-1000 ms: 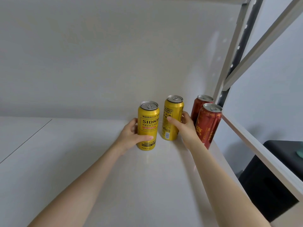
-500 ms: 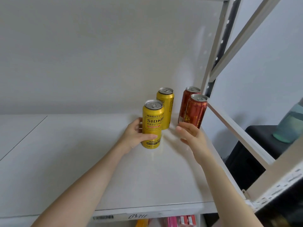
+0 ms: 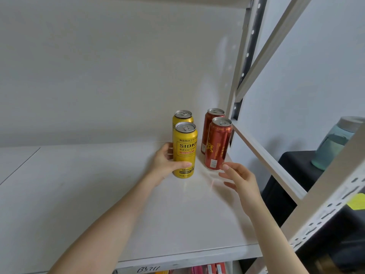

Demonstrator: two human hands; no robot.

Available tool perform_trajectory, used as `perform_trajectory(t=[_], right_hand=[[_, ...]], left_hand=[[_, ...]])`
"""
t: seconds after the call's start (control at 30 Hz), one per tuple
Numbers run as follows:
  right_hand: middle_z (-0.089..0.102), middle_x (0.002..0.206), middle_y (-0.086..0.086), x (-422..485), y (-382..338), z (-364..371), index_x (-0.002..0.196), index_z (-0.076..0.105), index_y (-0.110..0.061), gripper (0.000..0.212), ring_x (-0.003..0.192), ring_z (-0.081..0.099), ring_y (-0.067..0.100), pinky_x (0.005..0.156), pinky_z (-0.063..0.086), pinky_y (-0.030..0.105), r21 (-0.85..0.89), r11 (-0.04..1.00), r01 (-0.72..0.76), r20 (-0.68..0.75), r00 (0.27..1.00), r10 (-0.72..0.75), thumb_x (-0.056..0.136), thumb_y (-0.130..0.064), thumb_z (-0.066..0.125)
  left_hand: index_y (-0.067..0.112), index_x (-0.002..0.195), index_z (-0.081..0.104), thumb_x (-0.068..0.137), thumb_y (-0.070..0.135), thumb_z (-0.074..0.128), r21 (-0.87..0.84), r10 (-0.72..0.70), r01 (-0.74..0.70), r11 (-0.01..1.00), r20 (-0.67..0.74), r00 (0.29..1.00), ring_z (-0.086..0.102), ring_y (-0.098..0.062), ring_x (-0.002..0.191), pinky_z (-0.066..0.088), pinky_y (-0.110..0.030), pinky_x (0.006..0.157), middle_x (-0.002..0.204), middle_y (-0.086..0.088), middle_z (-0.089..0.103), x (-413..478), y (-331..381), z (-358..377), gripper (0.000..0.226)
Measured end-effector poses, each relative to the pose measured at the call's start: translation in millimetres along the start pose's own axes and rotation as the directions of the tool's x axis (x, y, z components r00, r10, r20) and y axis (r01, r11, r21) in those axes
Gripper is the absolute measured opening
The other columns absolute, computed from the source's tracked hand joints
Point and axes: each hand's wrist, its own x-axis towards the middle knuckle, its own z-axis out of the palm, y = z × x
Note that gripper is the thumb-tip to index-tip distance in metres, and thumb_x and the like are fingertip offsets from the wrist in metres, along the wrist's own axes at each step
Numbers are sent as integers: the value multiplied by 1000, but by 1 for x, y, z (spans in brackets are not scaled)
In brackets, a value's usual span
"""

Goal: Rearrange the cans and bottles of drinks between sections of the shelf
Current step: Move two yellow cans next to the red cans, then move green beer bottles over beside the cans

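On the pale shelf, toward its right end, the left hand grips the front yellow can low on its body, thumb across the label and fingers curled round the far side. The can stands upright on the board, with the rear yellow can just behind it. It looks sealed, so probably full and fairly heavy for its size. The wall is stiff but thin and smooth and would dent under a hard squeeze, so a wrap round the middle, above the present hold, seems steadier for lifting.

To the right stand the rear red can and the front red can, close together beside the frame post. The right hand is empty, fingers loosely spread. Its forefinger tip is at the front red can's base, though I cannot tell whether it touches.
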Motion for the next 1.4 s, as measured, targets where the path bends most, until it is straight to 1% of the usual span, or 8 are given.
perform_trajectory(t=[0.27,0.57,0.7,0.83,0.97,1.07,1.2,1.4], right_hand=[[76,99,-1,6,3,10,107,70,-18,42,95,71,15,86,55,37,-8,1000,-22,34,999,23,75,-44,71],[75,97,1,0,4,16,105,69,-17,20,95,71,19,77,52,28,-17,998,-61,-9,998,61,89,-27,71],[75,98,1,-12,0,20,104,68,-19,17,95,70,15,68,49,16,-83,997,2,-48,999,-6,88,-24,72],[70,105,-4,-32,-4,30,111,62,-26,27,96,66,9,73,47,20,-277,957,85,-110,987,-120,87,-33,72],[63,122,-3,-64,-9,39,132,51,-23,54,112,58,16,90,49,37,-551,831,73,-139,974,-178,86,-45,69],[61,134,2,-91,-17,45,139,49,-17,62,122,56,25,100,45,50,-780,623,66,-98,969,-227,88,-50,61],[63,132,8,-127,-21,51,136,54,-11,66,119,59,33,95,45,51,-914,395,93,-39,949,-312,87,-55,47],[61,136,10,-169,-33,58,138,52,-12,66,123,57,33,99,44,52,-974,178,140,70,933,-352,88,-55,49]], left_hand=[[27,108,59,34,39,93,23,-13,13,1000,-17,1000,67,-22,107,55,-49,96,115,-3,69,8,1,-4,82],[25,118,54,44,34,96,82,-25,26,996,-9,1000,67,-21,108,56,-42,93,118,-3,66,3,3,-6,86],[20,135,50,65,28,92,237,10,1,972,-47,999,56,-13,119,47,-31,97,129,-1,60,-14,6,-20,82],[13,140,48,78,35,82,497,145,-108,861,-36,989,49,-18,132,38,-28,103,142,-4,53,-39,13,-43,74],[11,142,47,86,48,61,684,229,-189,705,32,973,45,-28,134,35,-35,108,145,-7,50,-79,20,-65,68],[8,142,48,82,61,37,790,263,-223,571,81,961,42,-33,138,34,-42,112,148,-12,49,-108,22,-79,80],[8,137,54,87,54,40,892,322,-276,359,159,933,48,-37,135,39,-56,107,143,-16,54,-141,24,-96,69],[9,133,58,85,49,42,936,367,-275,222,181,912,51,-35,132,41,-58,105,140,-16,57,-199,34,-109,64]])
